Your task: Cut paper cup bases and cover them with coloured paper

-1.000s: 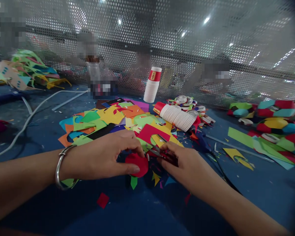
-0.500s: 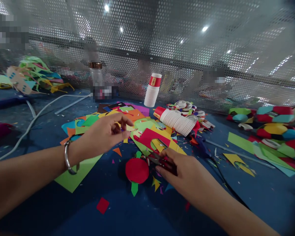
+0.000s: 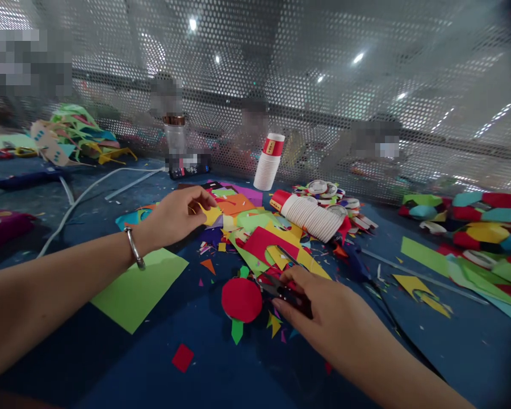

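My right hand [image 3: 319,298] grips a pair of dark-handled scissors [image 3: 287,292], whose blades point up and left over the cut paper. Just left of the blades lies a red paper disc [image 3: 242,300] with a green paper piece [image 3: 237,331] sticking out below it. My left hand [image 3: 176,216], with a silver bangle [image 3: 134,249] at the wrist, reaches over the heap of coloured paper. Its fingers are bent and apart beside a yellow paper piece [image 3: 213,216]; I see nothing held. A red paper sheet [image 3: 262,245] lies on the heap between my hands.
A light green sheet [image 3: 142,292] lies under my left forearm. Stacked paper cups stand [image 3: 267,170] and lie [image 3: 310,216] behind the heap. A blue glue gun [image 3: 352,261] with a black cord is at right, near paper crafts [image 3: 485,233]. A perforated metal panel [image 3: 306,68] stands behind.
My left hand has drawn back to the left, and its fingers have shifted over the heap. My right hand keeps the scissors in nearly the same place. The view has shifted slightly.
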Tool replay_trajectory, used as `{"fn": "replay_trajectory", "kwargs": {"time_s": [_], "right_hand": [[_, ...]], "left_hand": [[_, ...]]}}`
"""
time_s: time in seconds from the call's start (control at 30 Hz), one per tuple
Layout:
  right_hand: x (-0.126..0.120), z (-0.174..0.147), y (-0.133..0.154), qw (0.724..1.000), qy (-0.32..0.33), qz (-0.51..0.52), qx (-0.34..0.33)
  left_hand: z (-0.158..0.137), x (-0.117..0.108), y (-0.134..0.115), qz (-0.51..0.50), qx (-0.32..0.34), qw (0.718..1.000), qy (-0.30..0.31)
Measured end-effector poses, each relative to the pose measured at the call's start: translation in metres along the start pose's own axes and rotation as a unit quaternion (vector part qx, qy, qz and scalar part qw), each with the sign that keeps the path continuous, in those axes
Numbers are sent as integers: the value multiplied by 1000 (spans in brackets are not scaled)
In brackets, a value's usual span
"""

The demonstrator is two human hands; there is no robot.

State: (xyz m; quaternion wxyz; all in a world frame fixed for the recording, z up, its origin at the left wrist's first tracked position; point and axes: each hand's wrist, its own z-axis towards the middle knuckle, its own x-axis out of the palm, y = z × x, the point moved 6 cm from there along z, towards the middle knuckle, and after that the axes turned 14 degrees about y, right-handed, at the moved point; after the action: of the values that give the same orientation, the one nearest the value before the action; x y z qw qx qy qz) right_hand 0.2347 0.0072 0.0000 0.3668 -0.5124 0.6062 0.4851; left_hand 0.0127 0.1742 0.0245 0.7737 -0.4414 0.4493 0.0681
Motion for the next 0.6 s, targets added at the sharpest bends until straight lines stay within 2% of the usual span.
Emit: {"fn": "replay_trajectory", "kwargs": {"time_s": [0.2, 0.33, 0.43, 0.53, 0.6], "right_hand": [[0, 0, 2, 1000, 6, 2, -9], [0, 1, 3, 1000, 6, 11, -9], [0, 1, 2, 1000, 7, 12, -6], [1, 2, 2, 1000, 15, 8, -2], [1, 2, 2, 1000, 13, 9, -3]], "left_hand": [[20, 23, -5, 126, 1, 986, 111], [71, 32, -7, 201, -5, 966, 159], [118, 34, 2, 243, -54, 954, 166], [154, 35, 15, 253, -108, 944, 183], [167, 34, 20, 237, -118, 946, 188]]}}
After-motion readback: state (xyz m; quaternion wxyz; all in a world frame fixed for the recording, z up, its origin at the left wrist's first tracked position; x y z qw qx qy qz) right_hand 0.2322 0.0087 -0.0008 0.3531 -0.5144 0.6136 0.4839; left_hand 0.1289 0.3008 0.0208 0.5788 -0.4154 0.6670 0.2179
